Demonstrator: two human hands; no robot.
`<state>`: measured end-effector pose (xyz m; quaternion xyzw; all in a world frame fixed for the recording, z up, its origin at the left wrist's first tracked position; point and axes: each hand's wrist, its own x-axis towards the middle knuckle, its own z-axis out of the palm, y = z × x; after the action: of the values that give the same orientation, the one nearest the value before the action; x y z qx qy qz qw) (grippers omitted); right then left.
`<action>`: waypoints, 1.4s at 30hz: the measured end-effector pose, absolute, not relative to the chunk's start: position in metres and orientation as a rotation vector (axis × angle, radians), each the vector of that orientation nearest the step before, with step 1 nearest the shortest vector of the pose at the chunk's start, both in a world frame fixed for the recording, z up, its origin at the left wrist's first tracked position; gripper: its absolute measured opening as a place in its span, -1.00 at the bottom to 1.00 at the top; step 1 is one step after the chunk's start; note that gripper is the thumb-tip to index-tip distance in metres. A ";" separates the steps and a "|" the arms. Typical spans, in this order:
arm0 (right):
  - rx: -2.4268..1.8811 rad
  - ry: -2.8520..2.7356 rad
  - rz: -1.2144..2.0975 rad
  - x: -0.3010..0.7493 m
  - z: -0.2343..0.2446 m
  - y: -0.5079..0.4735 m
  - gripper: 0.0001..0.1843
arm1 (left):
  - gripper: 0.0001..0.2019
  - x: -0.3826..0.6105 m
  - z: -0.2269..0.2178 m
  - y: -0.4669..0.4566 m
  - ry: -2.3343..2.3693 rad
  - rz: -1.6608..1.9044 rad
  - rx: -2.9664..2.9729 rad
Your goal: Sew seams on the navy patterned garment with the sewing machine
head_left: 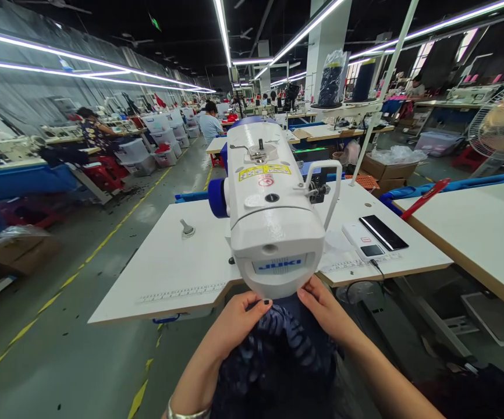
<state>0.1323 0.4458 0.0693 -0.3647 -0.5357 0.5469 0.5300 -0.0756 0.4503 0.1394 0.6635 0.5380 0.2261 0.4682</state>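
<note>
A white sewing machine [273, 233] with a blue handwheel stands in front of me, its head hiding the needle area. Dark blue patterned fabric [273, 343] hangs from under the machine's front down toward my lap. At the left of the cloth, my left hand [238, 320] pinches its edge between thumb and fingers, close below the machine head. My right hand [322, 305] grips the fabric on the other side, its fingertips partly hidden by the machine. Both hands are at the table's front edge.
The white sewing table [147, 262] carries printed rulers along its front. A black phone [383, 231] and a white device [362, 241] with a cable lie at right. A thread stand pole [383, 93] rises behind them. A fan [500, 122] stands far right; co-workers sit farther back.
</note>
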 end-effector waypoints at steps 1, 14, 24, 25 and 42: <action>-0.869 -1.265 1.311 0.132 0.068 0.446 -0.93 | -0.60 -0.074 0.139 0.451 1.330 0.566 1.618; -0.893 -1.199 1.355 0.131 0.069 0.447 -0.96 | -0.67 -0.071 0.142 0.455 1.341 0.539 1.588; -0.906 -1.211 1.321 0.131 0.070 0.448 -0.97 | -0.63 -0.071 0.141 0.456 1.350 0.533 1.631; -0.906 -1.210 1.318 0.131 0.071 0.448 -0.97 | -0.64 -0.071 0.141 0.455 1.349 0.538 1.636; -0.930 -1.212 1.302 0.128 0.073 0.449 -0.91 | -0.70 -0.071 0.142 0.456 1.319 0.612 1.609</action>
<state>0.1282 0.4487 0.0726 -0.3908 -0.5094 0.5470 0.5372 -0.0710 0.4559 0.1416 0.6559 0.5378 0.2494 0.4673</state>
